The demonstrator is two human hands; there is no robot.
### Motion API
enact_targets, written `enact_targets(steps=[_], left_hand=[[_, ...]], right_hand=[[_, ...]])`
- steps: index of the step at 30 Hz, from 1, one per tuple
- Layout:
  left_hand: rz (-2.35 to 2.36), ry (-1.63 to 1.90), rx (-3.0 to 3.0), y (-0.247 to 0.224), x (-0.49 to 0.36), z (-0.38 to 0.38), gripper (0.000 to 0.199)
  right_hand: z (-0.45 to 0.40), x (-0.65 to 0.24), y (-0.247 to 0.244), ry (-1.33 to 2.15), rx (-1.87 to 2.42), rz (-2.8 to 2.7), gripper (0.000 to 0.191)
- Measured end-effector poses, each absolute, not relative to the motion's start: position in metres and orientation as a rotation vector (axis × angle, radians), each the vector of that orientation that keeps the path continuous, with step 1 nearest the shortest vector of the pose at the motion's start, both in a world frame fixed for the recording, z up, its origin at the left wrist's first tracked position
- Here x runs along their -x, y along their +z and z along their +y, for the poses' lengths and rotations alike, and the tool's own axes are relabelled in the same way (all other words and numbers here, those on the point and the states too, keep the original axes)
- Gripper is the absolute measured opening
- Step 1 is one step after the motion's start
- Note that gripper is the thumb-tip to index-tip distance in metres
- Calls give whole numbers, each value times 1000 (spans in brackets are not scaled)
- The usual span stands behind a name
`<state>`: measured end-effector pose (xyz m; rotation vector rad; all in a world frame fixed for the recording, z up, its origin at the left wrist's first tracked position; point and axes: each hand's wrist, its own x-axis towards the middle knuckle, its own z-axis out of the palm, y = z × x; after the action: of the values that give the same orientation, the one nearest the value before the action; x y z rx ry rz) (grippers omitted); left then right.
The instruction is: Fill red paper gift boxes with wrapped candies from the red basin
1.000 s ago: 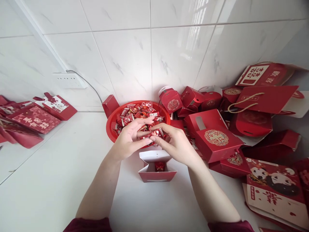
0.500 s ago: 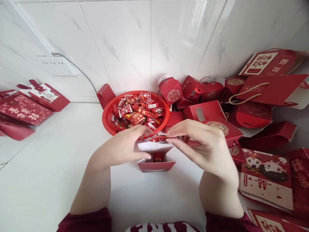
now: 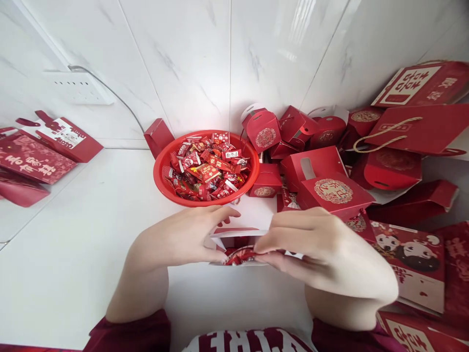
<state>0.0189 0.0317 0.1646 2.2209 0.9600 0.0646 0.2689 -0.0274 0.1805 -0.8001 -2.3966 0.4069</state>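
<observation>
A small red paper box [image 3: 238, 233] stands on the counter in front of me, its top open and its pale inner side showing. My left hand [image 3: 185, 236] is at the box's left side, thumb in front and fingers behind, steadying it. My right hand [image 3: 311, 244] pinches a red-wrapped candy [image 3: 242, 255] at the mouth of the box. The right fingertips partly cover the candy and the box's right side. Something dark red shows inside the box behind the candy.
Behind the box stands a red plastic basket [image 3: 160, 182] full of wrapped candies. Many red gift boxes [image 3: 334, 191] and a bag with rope handles [image 3: 414, 132] are piled at right. More red boxes [image 3: 34, 159] lie at left, below a wall socket [image 3: 78, 88].
My right hand has brought the candy down and closer, from behind the box to its mouth. The box now tips so its back flap shows differently. The left hand stays at its left side.
</observation>
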Motion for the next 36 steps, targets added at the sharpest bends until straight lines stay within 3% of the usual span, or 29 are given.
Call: enact_targets(steps=[5,19,21,23,25,28,29,32,36], left_hand=[[961,67,-2159,164,-16,33,68],[1075,77,-2270,175,-1,42,62],[1049,62,-2287,177,2,43,72],[1003,26,-2299,177,-1,42,74],[985,-23,-2305,174,-10,40,56],[1016,-64,-2326,168,-25,43,11],[1031,-69,-2331,165,-28,45,9],[1075,-65,-2342,157,-31,55,26],[1075,36,-2361,151,-27,62,29]], right_hand=[[-28,-245,158,219,1204,-2569,11],[-32,-276,173,313,1357,-2347,21],[-28,-278,170,325,1318,-2341,35],[-22,-277,165,378,1277,-2376,61],[-13,-273,158,495,1270,-2442,74],[0,-265,148,673,1354,-2510,52],[3,-263,147,697,1379,-2516,40],[11,-260,147,651,1396,-2471,19],[12,-263,151,601,1324,-2396,27]])
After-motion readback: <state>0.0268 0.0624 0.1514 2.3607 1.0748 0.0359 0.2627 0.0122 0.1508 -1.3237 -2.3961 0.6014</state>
